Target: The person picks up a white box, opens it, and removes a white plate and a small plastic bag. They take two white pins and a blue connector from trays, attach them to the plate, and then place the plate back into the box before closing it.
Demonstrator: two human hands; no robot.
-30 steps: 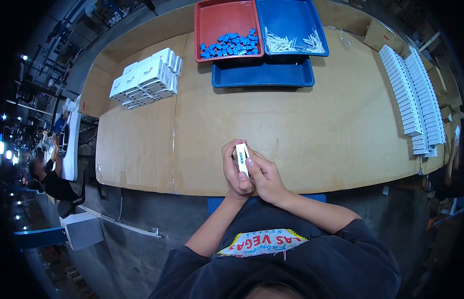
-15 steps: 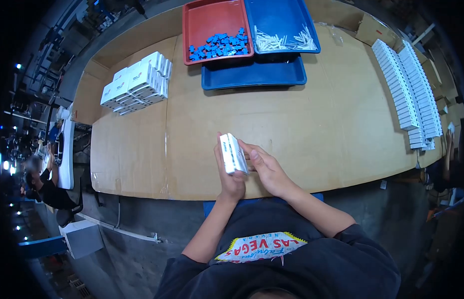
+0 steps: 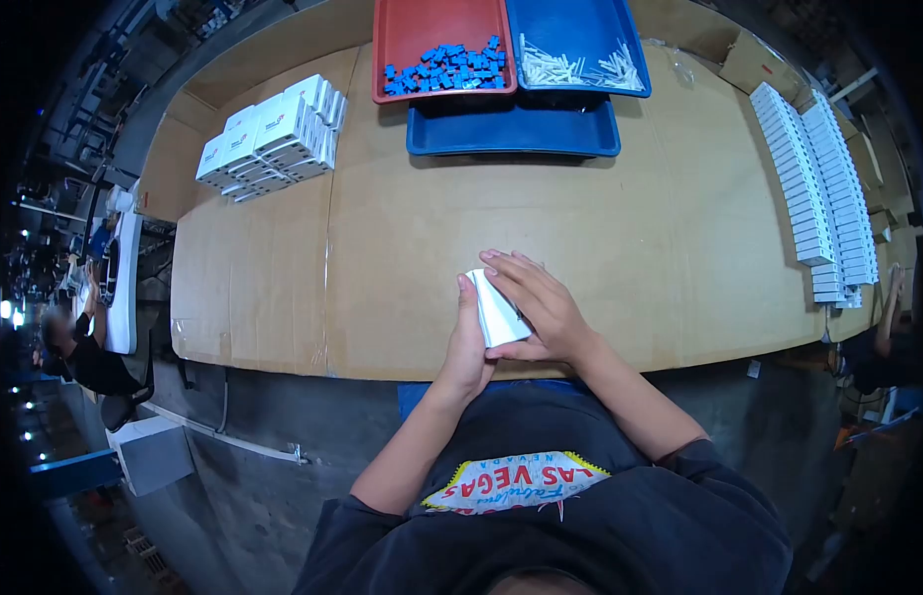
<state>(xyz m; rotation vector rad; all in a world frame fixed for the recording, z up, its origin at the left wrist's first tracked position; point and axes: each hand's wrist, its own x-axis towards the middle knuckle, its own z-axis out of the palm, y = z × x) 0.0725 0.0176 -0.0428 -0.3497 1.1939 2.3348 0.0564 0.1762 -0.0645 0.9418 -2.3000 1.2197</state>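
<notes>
Between my two hands is a small white box (image 3: 500, 315), held above the cardboard-covered table near its front edge. My left hand (image 3: 467, 342) grips the box along its left side, with the thumb up at the far corner. Across its right side and top lies my right hand (image 3: 549, 313), fingers pressed over the far end and thumb along the near edge. A plain white face points up; part of the box is hidden under my right fingers.
Stacked white boxes (image 3: 266, 137) stand at left; long rows of white boxes (image 3: 800, 188) at right. At the back are a red tray (image 3: 436, 25) with blue parts, a blue tray (image 3: 570, 30) with white sticks, and a lower blue tray (image 3: 511, 134). A person (image 3: 89, 357) is at far left.
The box has turned in my hands, so a plain face now shows instead of the printed side. My right hand has closed over it. The camera view has shifted slightly.
</notes>
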